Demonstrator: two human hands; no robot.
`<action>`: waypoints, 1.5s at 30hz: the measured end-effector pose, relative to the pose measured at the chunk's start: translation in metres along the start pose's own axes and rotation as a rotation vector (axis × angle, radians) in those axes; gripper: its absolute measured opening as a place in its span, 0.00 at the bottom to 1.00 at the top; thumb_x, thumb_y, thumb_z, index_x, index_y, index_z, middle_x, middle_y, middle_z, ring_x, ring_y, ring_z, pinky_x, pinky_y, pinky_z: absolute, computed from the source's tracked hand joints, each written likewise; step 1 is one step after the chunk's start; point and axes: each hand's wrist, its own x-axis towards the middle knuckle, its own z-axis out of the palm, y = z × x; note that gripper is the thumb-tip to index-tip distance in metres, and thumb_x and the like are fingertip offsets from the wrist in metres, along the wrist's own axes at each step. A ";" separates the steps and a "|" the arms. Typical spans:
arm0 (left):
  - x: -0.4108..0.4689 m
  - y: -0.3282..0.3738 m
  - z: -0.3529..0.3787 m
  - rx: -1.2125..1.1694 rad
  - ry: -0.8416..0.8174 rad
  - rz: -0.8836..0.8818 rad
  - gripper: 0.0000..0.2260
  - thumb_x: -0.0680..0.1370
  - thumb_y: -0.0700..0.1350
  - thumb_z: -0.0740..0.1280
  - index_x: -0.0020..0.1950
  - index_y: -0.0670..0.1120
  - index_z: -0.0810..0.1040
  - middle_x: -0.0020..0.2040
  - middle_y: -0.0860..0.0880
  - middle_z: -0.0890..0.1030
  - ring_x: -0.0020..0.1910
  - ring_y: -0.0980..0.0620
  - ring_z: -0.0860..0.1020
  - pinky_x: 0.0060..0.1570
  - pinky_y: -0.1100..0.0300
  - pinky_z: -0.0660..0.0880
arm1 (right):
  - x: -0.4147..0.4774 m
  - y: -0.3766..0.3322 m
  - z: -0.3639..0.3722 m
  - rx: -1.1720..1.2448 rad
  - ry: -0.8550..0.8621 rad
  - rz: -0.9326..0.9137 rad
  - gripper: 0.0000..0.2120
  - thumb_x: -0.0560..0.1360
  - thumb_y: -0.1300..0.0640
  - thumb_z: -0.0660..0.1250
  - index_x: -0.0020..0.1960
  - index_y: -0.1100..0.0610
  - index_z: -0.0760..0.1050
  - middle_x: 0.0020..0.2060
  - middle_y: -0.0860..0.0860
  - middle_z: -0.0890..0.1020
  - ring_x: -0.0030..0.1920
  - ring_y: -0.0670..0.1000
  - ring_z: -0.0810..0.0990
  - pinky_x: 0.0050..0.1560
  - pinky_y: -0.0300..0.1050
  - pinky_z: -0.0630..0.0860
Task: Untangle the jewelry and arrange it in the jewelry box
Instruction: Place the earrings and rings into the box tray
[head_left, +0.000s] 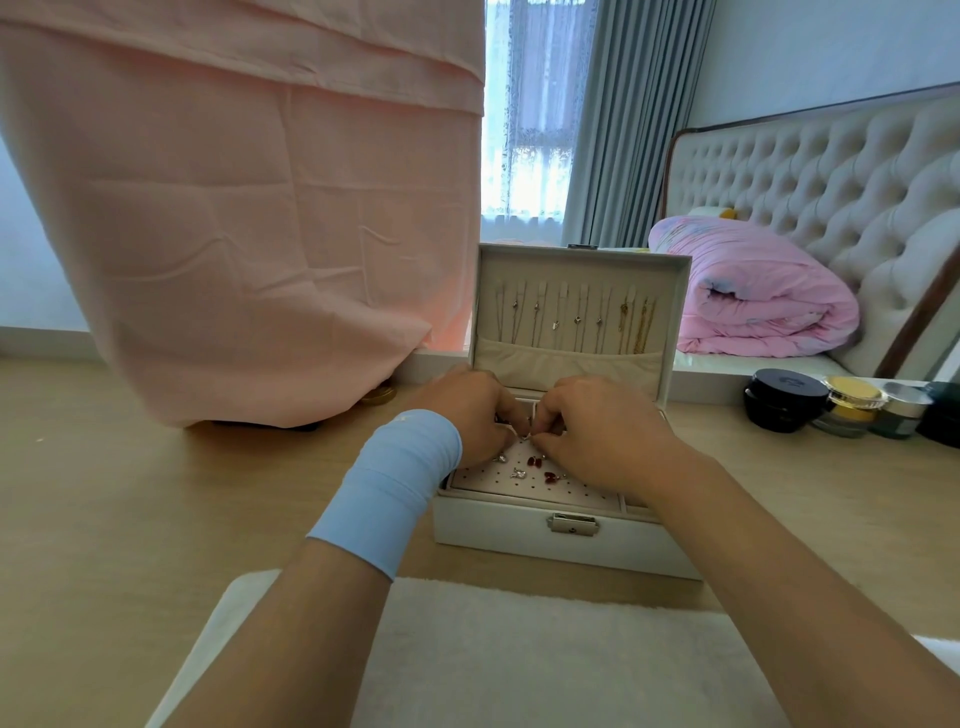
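Two hands meet over the open box: your left hand (470, 415) and right hand (597, 423) both curl their fingers in, pinching a small silvery piece (527, 437) too tiny to identify. It hangs just above the white perforated earring panel (545, 493) of the white rectangular jewelry box (493, 538), where red earrings (535, 461) and silver earrings (517, 473) lie. Thin chain necklaces (576, 322) hang inside the upright lid (582, 253). A light blue wristband (389, 488) wraps your left wrist. The box stands on the pale wooden surface (104, 493), beyond a white fluffy mat (519, 654); round cosmetic jars (784, 402) sit to its right.
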 end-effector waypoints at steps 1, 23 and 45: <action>-0.001 0.001 0.000 0.001 0.003 0.003 0.10 0.74 0.53 0.68 0.49 0.69 0.81 0.59 0.52 0.76 0.60 0.49 0.71 0.66 0.50 0.69 | 0.000 0.000 -0.002 0.010 -0.037 -0.004 0.05 0.78 0.47 0.68 0.48 0.44 0.82 0.45 0.42 0.81 0.47 0.47 0.78 0.49 0.48 0.79; -0.005 -0.007 0.004 -0.660 0.411 -0.264 0.16 0.80 0.50 0.63 0.66 0.50 0.68 0.64 0.49 0.69 0.66 0.47 0.70 0.68 0.49 0.67 | -0.017 0.067 -0.018 0.237 0.275 0.590 0.15 0.79 0.50 0.60 0.62 0.53 0.75 0.57 0.53 0.78 0.54 0.55 0.78 0.51 0.51 0.76; 0.005 0.018 -0.030 -0.456 0.256 -0.296 0.35 0.81 0.61 0.55 0.81 0.45 0.46 0.80 0.45 0.51 0.78 0.45 0.53 0.74 0.49 0.53 | -0.014 0.092 -0.042 0.752 -0.111 0.571 0.33 0.80 0.58 0.64 0.81 0.56 0.54 0.74 0.58 0.68 0.72 0.60 0.69 0.64 0.53 0.72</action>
